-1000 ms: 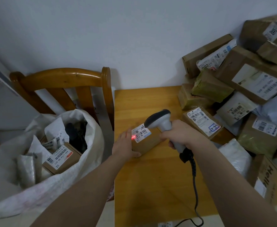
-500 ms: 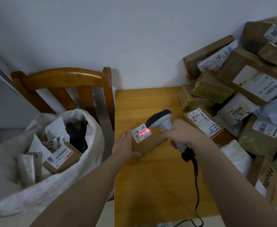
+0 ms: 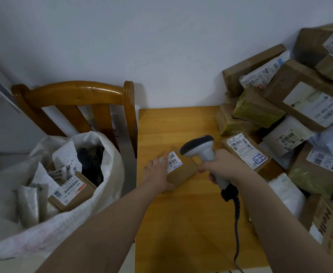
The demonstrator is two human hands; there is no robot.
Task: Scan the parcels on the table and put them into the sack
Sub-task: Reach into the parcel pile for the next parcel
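Observation:
A small brown cardboard parcel (image 3: 182,172) with a white barcode label lies on the wooden table (image 3: 191,223) near its left edge. My left hand (image 3: 157,172) rests over the parcel's left end, fingers spread across the label's edge. My right hand (image 3: 223,166) grips a grey and black barcode scanner (image 3: 200,147) whose head hangs just above the parcel's right part. No red scan light shows on the label. The white woven sack (image 3: 49,217) stands open at the left, with several parcels inside.
A heap of several brown boxes and white mailer bags (image 3: 291,123) fills the table's right side up to the wall. A wooden chair (image 3: 77,107) stands behind the sack, against the table's left edge. The scanner's black cable (image 3: 236,229) trails toward the table's front edge.
The red scan line on the label has gone out. My left hand has slid further over the parcel's label end. The scanner stays almost where it was.

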